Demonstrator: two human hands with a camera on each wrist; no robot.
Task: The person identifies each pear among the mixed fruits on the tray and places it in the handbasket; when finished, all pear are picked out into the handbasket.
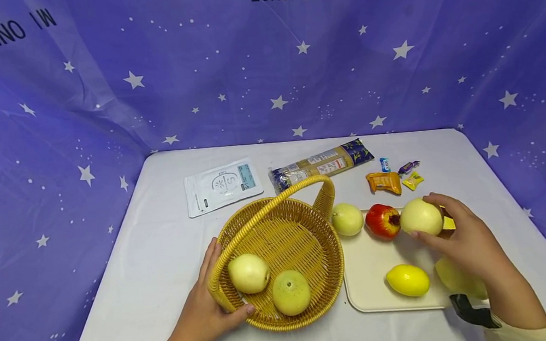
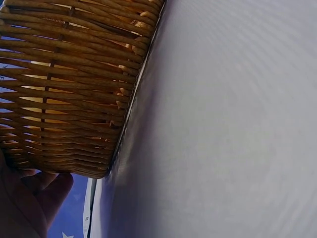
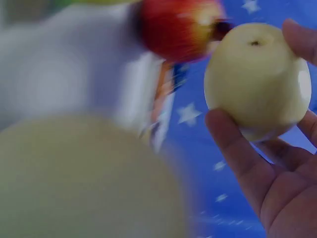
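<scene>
My left hand grips the left side of a wicker basket, thumb over the rim and fingers along the outer wall. Inside the basket lie a pale yellow pear and a rounder green fruit. Over the tray, my right hand holds another pale yellow pear between thumb and fingers. The right wrist view shows this pear with the fingers around it. Close by are a red pomegranate, a lemon, a pale green fruit and a yellowish fruit partly behind the wrist.
Behind the basket lie a white pouch and a long pasta packet. Several small wrapped sweets, among them an orange packet, lie beyond the tray. A yellow object is mostly hidden behind the right hand.
</scene>
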